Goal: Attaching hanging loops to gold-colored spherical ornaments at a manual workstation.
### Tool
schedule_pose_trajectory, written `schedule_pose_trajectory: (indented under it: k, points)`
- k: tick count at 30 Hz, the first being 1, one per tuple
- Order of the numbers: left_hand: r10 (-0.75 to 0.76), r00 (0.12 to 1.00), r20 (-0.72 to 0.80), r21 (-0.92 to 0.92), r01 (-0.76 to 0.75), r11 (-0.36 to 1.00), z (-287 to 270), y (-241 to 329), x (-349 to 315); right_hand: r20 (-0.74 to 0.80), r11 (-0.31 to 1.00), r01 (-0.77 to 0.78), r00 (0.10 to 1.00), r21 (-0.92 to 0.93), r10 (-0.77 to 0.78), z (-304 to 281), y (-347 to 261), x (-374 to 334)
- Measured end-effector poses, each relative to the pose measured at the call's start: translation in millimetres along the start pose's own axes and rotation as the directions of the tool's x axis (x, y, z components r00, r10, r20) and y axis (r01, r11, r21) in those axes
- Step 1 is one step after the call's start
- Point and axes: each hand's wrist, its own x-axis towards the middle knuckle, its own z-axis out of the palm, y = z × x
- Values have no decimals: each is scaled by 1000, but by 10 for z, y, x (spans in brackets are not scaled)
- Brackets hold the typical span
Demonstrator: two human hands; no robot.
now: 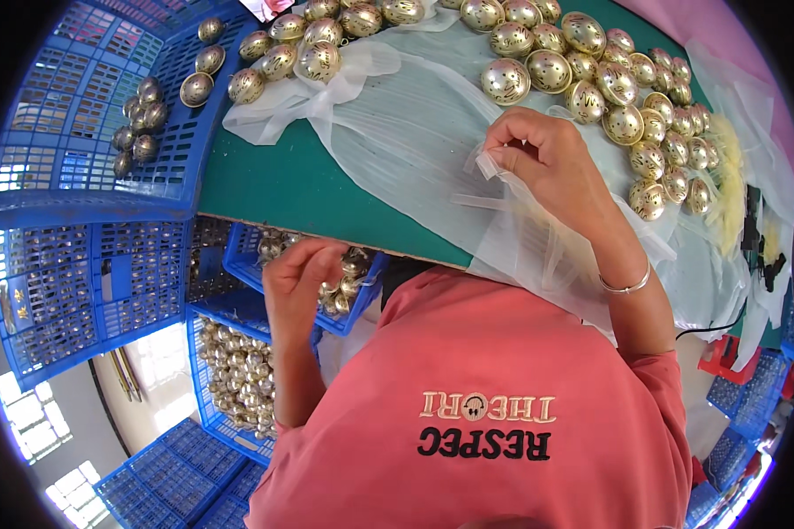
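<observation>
My right hand (545, 163) pinches a pale strip (487, 165); left hand (296, 275), grip unclear, blocks blue crate (241, 263) at counter's (269, 181) near edge. Gold balls (617, 84) crowd far edge.

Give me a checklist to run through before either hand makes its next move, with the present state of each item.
1. Right hand has a grip on the whitish strip: ok, pinched between thumb and finger.
2. Left hand is empty: cannot tell, the fingers hide what may be between them.
3. Gold round pieces are in the small blue crate by the table's front edge: ok.
4. Sheer cloth lies smooth on the green table: not ok, it is wrinkled and bunched in places.
5. Right wrist is free of jewellery: not ok, a bangle is around it.
</observation>
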Motion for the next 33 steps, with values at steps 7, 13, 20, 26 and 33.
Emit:
schedule_pose_trajectory:
  k: [7, 13, 20, 26, 33]
  points:
    - [60, 944, 326, -470, 106, 876, 1324, 636, 509, -214, 916, 248, 922, -316, -324, -126, -283, -169]
    - [6, 945, 327, -537, 181, 824, 1585, 609, 680, -232, 962, 157, 950, -225, -210, -370, -311, -241]
    - [18, 945, 327, -492, 154, 857, 1703, 668, 714, -270, 977, 79, 954, -198, -132, -441, -247, -252]
    - [49, 937, 345, -419, 107, 901, 1657, 503, 883, -125, 993, -107, 987, -53, 100, -568, -219, -222]
    - [24, 888, 459, -306, 132, 943, 1577, 476, 1030, -47, 999, 25, 999, -22, -26, -634, -31, -181]
